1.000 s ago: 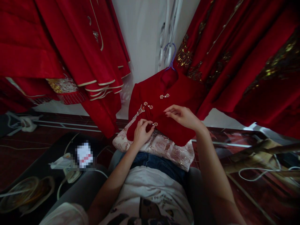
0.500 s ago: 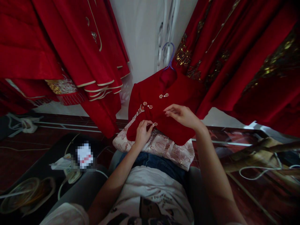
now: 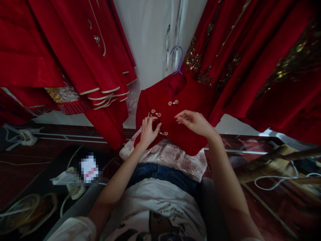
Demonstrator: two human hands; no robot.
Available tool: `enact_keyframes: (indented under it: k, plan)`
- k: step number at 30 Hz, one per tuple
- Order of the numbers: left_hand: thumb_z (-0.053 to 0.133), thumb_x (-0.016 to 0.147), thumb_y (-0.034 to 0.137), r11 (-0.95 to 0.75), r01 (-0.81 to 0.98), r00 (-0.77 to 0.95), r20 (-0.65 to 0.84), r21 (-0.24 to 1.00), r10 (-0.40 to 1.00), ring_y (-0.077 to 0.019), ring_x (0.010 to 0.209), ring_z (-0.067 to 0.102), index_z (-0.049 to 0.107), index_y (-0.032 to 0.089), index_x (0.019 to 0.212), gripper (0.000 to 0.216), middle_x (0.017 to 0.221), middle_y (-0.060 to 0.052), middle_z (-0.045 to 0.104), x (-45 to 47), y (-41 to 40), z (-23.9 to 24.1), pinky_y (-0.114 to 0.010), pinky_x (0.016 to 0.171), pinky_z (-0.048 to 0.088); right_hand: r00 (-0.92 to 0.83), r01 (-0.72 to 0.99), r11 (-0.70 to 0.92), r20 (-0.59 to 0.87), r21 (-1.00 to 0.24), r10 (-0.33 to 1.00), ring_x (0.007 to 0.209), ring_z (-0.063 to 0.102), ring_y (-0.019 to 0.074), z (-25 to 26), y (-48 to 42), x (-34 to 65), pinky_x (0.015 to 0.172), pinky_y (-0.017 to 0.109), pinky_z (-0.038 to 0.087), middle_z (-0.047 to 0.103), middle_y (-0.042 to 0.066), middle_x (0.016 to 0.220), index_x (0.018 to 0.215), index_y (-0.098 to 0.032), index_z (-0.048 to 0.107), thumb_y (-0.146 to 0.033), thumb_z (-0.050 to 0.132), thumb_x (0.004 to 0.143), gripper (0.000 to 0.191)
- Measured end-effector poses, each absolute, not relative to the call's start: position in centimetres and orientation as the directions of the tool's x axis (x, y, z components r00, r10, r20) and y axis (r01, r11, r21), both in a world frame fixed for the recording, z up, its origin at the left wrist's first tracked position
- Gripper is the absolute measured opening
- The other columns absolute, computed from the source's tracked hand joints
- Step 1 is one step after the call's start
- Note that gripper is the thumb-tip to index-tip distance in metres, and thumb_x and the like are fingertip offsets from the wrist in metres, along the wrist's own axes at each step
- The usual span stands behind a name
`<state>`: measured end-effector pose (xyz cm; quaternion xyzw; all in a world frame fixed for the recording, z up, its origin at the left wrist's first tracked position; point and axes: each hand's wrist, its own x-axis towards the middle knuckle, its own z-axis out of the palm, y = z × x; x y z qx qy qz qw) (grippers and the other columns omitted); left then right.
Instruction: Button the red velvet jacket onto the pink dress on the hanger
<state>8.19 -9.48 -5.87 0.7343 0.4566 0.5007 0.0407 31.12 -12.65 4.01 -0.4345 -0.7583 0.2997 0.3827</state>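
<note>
- Across the lap [image 3: 155, 171], one pale patterned cloth [image 3: 179, 161], partly under one red jacket [image 3: 183, 138].
- Left hand [image 3: 148, 133] over the jacket, thumb and forefinger parted, partly blocking beaded clasps [image 3: 173, 103], three in view.
- Right hand [image 3: 194, 122]: fingertips bunched over the jacket; cannot tell whether pinching anything.
- From the collar [image 3: 177, 83], one purple hanger [image 3: 179, 65].
- Farther, red garments [image 3: 82, 57] hanging at both sides, whitish wall [image 3: 142, 47] between.

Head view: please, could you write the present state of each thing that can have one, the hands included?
Left hand: thumb and index finger apart, over the jacket.
Right hand: fingers bent; whether it holds anything is unclear.
Jacket: laid out, collar away from the person.
Patterned cloth: across the lap, partly covered.
Purple hanger: at the collar, hook exposed.
Red garments at left: hanging.
Red garments at right: hanging.
</note>
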Motion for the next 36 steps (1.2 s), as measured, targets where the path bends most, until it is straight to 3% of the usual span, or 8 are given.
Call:
enact_keyframes:
  k: [2, 9, 13, 16, 19, 22, 26, 36]
  plan:
    - [0.057, 0.090, 0.032, -0.589, 0.702, 0.151, 0.725, 0.399, 0.672, -0.0264, 0.110, 0.048, 0.059, 0.024, 0.122, 0.034, 0.115, -0.011, 0.053, 7.2, -7.5, -4.5, -0.043, 0.099, 0.039, -0.324, 0.435, 0.443, 0.323, -0.784, 0.889, 0.084, 0.070, 0.0161, 4.0, -12.6, 31.2, 0.080, 0.031, 0.056, 0.072, 0.006, 0.096, 0.098, -0.018, 0.065, -0.035, 0.056, 0.088, 0.022]
    - [0.053, 0.091, 0.029, -0.694, 0.720, 0.503, 0.672, 0.022, 0.543, -0.0268, 0.115, 0.047, 0.065, 0.022, 0.103, 0.018, 0.120, -0.010, 0.055, 5.1, -3.2, -1.7, -0.046, 0.100, 0.038, -0.354, 0.434, 0.471, 0.335, -0.768, 0.873, 0.084, 0.070, 0.0165, 3.3, -12.0, 31.2, 0.079, 0.031, 0.056, 0.073, 0.005, 0.094, 0.098, -0.019, 0.065, -0.035, 0.056, 0.088, 0.021]
    - [0.046, 0.094, 0.022, -0.759, 0.637, 0.658, 0.606, -0.133, 0.446, -0.0209, 0.105, 0.054, 0.061, 0.021, 0.104, 0.018, 0.104, -0.006, 0.064, 4.8, -2.1, -1.2, -0.054, 0.114, 0.021, -0.357, 0.433, 0.478, 0.342, -0.764, 0.869, 0.083, 0.071, 0.0170, 3.3, -12.0, 31.1, 0.077, 0.031, 0.056, 0.073, 0.004, 0.092, 0.097, -0.020, 0.066, -0.035, 0.056, 0.087, 0.020]
    - [0.042, 0.095, 0.021, -0.750, 0.630, 0.694, 0.580, -0.201, 0.427, -0.0200, 0.097, 0.056, 0.063, 0.022, 0.097, 0.021, 0.093, -0.005, 0.064, 4.8, -1.1, -1.2, -0.053, 0.112, 0.023, -0.352, 0.436, 0.475, 0.341, -0.764, 0.872, 0.082, 0.071, 0.0175, 3.5, -12.2, 31.1, 0.076, 0.032, 0.056, 0.073, 0.004, 0.091, 0.096, -0.021, 0.066, -0.036, 0.056, 0.087, 0.020]
    - [0.042, 0.096, 0.028, -0.752, 0.633, 0.682, 0.592, -0.183, 0.430, -0.0206, 0.096, 0.055, 0.064, 0.022, 0.099, 0.023, 0.093, -0.006, 0.064, 5.7, -0.8, -0.7, -0.051, 0.110, 0.025, -0.352, 0.444, 0.473, 0.337, -0.761, 0.873, 0.082, 0.071, 0.0174, 3.6, -12.2, 31.1, 0.076, 0.032, 0.056, 0.073, 0.004, 0.091, 0.095, -0.021, 0.066, -0.036, 0.056, 0.088, 0.020]
    - [0.043, 0.095, 0.040, -0.743, 0.662, 0.611, 0.642, -0.094, 0.463, -0.0241, 0.107, 0.052, 0.059, 0.019, 0.113, 0.032, 0.111, -0.010, 0.061, 7.9, -1.2, 0.3, -0.048, 0.107, 0.027, -0.364, 0.449, 0.475, 0.331, -0.757, 0.871, 0.082, 0.071, 0.0172, 3.5, -12.2, 31.1, 0.077, 0.031, 0.056, 0.072, 0.004, 0.091, 0.095, -0.020, 0.065, -0.035, 0.055, 0.088, 0.019]
    - [0.042, 0.096, 0.038, -0.713, 0.700, 0.542, 0.673, -0.032, 0.502, -0.0273, 0.116, 0.046, 0.054, 0.018, 0.125, 0.037, 0.123, -0.013, 0.053, 11.6, -1.3, 1.3, -0.046, 0.104, 0.029, -0.370, 0.452, 0.471, 0.322, -0.757, 0.872, 0.082, 0.071, 0.0171, 3.5, -12.3, 31.1, 0.077, 0.031, 0.056, 0.072, 0.004, 0.089, 0.096, -0.020, 0.065, -0.034, 0.054, 0.088, 0.019]
    - [0.049, 0.093, 0.029, -0.747, 0.664, 0.566, 0.678, -0.039, 0.468, -0.0267, 0.112, 0.048, 0.062, 0.018, 0.100, 0.018, 0.114, -0.011, 0.060, 14.3, 0.2, 2.4, -0.048, 0.100, 0.031, -0.367, 0.446, 0.452, 0.303, -0.773, 0.880, 0.081, 0.070, 0.0163, 3.4, -12.1, 31.5, 0.076, 0.031, 0.056, 0.071, 0.005, 0.090, 0.097, -0.019, 0.065, -0.029, 0.055, 0.087, 0.018]
